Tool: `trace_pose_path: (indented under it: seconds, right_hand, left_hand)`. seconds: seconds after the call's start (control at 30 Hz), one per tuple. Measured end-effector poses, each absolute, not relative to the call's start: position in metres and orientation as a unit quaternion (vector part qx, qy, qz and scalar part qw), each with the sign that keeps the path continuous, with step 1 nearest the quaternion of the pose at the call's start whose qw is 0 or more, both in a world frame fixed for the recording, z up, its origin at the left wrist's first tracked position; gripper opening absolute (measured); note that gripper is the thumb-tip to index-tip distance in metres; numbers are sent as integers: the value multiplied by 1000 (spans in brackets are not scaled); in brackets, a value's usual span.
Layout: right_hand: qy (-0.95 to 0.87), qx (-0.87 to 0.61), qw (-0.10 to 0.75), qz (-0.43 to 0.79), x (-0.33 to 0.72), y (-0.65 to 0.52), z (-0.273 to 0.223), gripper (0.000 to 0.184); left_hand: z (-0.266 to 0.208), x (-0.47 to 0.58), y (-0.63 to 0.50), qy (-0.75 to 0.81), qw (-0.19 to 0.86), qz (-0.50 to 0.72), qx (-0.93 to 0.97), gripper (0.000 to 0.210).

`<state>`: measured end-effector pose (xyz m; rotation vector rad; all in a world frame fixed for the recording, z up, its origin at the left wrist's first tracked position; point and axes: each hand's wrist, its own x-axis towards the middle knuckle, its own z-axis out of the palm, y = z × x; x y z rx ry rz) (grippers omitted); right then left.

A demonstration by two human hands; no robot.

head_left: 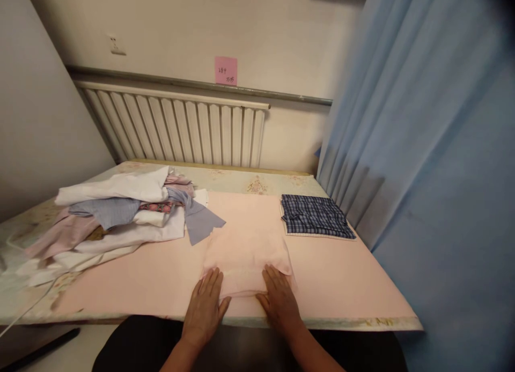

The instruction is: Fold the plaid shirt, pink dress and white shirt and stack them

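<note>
A pale pink folded garment (247, 251) lies flat near the front edge of the table, almost the same colour as the pink sheet under it. My left hand (205, 305) rests flat on its lower left corner, fingers stretched out and thumb apart. On the lower right part lies my right hand (279, 299), also flat, with its fingertips on the cloth and its thumb pointing inward. Neither hand grips anything. The garment's near edge runs between the two thumbs.
A loose heap of clothes (120, 216) covers the left of the table. Folded dark blue plaid cloth (316, 216) lies at the right on a paler folded piece. A blue curtain (422, 147) hangs along the right side. Behind the table is a radiator (193, 128).
</note>
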<state>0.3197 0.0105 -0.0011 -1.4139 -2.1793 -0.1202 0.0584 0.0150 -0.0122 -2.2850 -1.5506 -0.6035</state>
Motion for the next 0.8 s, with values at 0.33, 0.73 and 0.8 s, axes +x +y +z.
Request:
trace_pose_path:
  seconds: [0.33, 0.73, 0.8]
  right_hand:
    - [-809, -527, 258, -35, 320, 10, -1, 61]
    - [-811, -531, 244, -36, 320, 11, -2, 61]
    - [-810, -530, 247, -41, 320, 11, -3, 61]
  left_hand:
    - [-12, 58, 15, -540, 157, -215, -798, 59]
    - [-14, 57, 16, -536, 172, -198, -802, 60]
    - [-14, 57, 16, -535, 172, -203, -802, 60]
